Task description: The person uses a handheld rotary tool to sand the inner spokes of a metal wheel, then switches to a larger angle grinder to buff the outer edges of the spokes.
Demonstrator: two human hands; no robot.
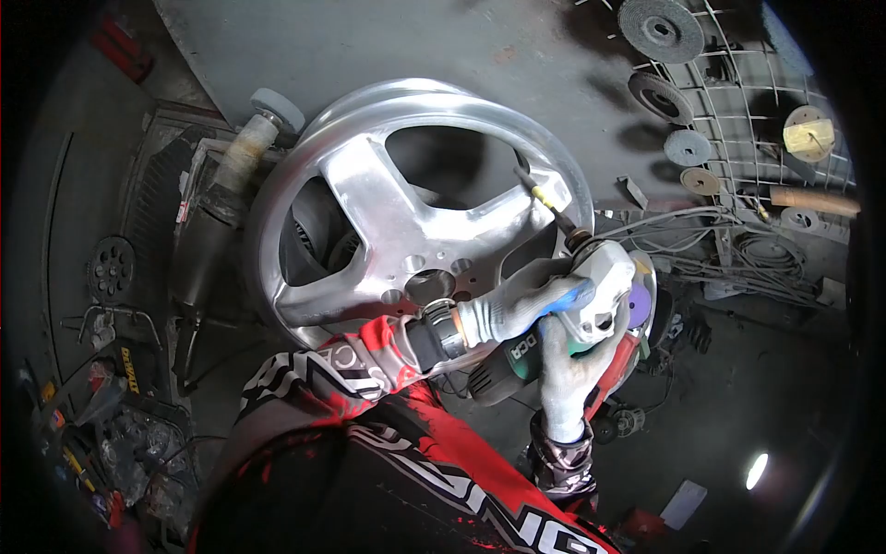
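Note:
My left hand [526, 300], in a grey glove with blue on it, closes around the pale metal head of a power grinder [604, 277]. My right hand [572, 374], gloved too, grips the same grinder from below, next to its green body marked DCA. A slim shaft bit [546, 196] with a yellow band sticks out of the black collet toward the upper left. Its tip overlaps the right spoke of a shiny metal wheel rim [346, 189]. This three-spoke rim lies tilted in front of me, left of the grinder, with a round centre hole and several bolt holes.
Left of the rim stands a bench motor with a pale wheel [277, 109] on its wrapped shaft. At the upper right, abrasive discs [660, 30] hang on a wire grid [729, 111]. Coiled cables [771, 254] hang below. Tools and bags [129, 452] clutter the lower left.

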